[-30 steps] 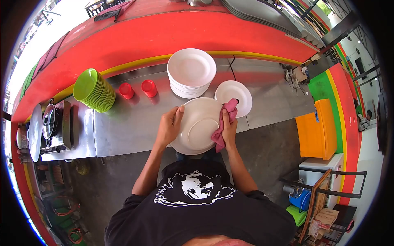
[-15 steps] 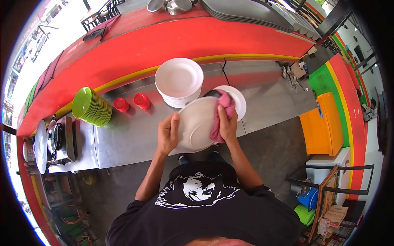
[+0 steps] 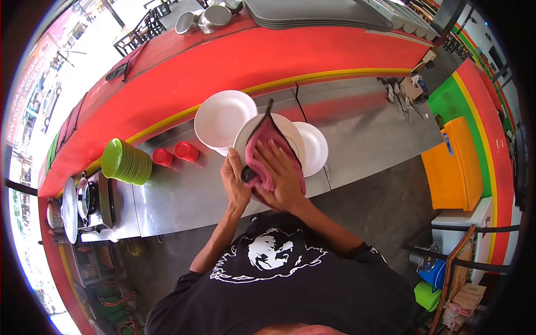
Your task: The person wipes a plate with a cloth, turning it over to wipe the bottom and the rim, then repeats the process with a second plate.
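Note:
A white plate (image 3: 243,135) is held tilted above the steel counter, and my left hand (image 3: 237,181) grips its left edge with the thumb up along the rim. A pink cloth (image 3: 267,134) with a dark edge lies across the plate. My right hand (image 3: 282,176) presses this cloth against the plate, its fingers extended over the fabric. Much of the plate is hidden by the cloth and hand. Behind it stands a stack of white plates (image 3: 225,118). To the right, another white plate (image 3: 316,149) rests on the counter, partly covered by the held one.
The steel counter (image 3: 178,206) runs along a red wall (image 3: 335,53). Green bowls (image 3: 125,162) are stacked on the left, beside two red cups (image 3: 186,151). A stove with a pan (image 3: 86,198) stands farther left. Cutlery (image 3: 399,100) lies at right, near an orange box (image 3: 455,164).
The held plate has turned and moved slightly up. My right hand has shifted from the plate's right edge onto its middle, and the cloth is now spread across it.

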`<act>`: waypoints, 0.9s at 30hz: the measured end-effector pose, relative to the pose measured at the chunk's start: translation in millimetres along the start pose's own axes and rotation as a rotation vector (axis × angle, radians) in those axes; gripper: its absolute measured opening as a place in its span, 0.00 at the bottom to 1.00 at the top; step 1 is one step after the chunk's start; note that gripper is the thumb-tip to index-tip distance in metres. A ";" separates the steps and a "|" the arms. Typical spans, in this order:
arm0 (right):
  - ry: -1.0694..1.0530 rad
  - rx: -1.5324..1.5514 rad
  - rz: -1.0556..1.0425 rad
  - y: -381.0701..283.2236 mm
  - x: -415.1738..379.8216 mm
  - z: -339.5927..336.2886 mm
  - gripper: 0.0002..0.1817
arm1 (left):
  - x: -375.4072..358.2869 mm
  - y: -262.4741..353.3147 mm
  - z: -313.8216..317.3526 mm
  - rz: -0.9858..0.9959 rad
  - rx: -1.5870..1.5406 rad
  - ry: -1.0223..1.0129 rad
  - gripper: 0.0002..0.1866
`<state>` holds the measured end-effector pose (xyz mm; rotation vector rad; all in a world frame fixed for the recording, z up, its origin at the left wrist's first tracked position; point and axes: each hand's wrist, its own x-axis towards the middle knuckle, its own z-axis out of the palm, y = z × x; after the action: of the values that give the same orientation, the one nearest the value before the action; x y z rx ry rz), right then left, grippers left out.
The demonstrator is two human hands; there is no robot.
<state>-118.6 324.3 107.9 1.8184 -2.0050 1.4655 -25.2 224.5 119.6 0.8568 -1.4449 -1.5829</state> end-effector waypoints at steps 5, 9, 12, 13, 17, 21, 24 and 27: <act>0.296 0.303 0.348 58.6 13.6 -36.0 0.30 | -11.9 7.8 27.1 0.138 0.349 -0.133 0.25; 0.416 0.870 0.913 112.5 -16.7 -53.2 0.28 | -15.1 18.9 42.6 0.330 0.460 -0.223 0.27; 0.498 1.272 1.019 127.5 -38.3 -69.5 0.29 | -11.8 8.4 41.7 0.507 0.508 -0.344 0.29; 0.501 1.407 1.021 130.2 -45.7 -78.1 0.29 | -10.3 2.6 41.6 0.552 0.500 -0.395 0.29; 0.359 1.504 1.154 137.3 -67.7 -110.7 0.30 | -6.3 -19.3 49.3 0.757 0.508 -0.491 0.27; 0.307 1.425 1.254 142.7 -78.8 -122.2 0.28 | -18.8 -46.3 59.9 0.730 0.483 -0.292 0.18; 0.275 1.259 1.227 157.0 -83.9 -115.1 0.23 | -16.9 -52.8 87.1 0.584 0.481 0.021 0.14; 0.325 0.988 1.116 173.0 -95.7 -105.2 0.19 | -16.8 -67.7 99.9 0.030 -0.031 -0.063 0.34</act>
<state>-282.8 438.1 6.8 0.1792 -2.3521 3.1491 -114.6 285.0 63.1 0.7702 -1.4670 -1.6186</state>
